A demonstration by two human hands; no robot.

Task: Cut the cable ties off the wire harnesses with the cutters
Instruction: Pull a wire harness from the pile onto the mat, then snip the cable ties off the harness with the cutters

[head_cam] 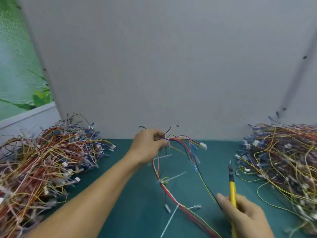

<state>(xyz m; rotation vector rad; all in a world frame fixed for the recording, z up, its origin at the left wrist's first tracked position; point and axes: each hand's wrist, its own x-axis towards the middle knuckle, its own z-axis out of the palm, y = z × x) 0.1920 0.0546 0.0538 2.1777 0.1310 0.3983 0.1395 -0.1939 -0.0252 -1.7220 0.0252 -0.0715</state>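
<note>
Grey partition (171,66) fills the upper frame above a teal bench (137,212), with a left pile (42,160) and right pile (283,160) of harnesses, probably keeping done and undone apart. At centre the left hand (147,146) pinches one harness (169,193) up so its cable tie (176,176) shows; lower right, the right hand (243,215) grips yellow cutters (232,186), tip raised, not yet at it.
</note>
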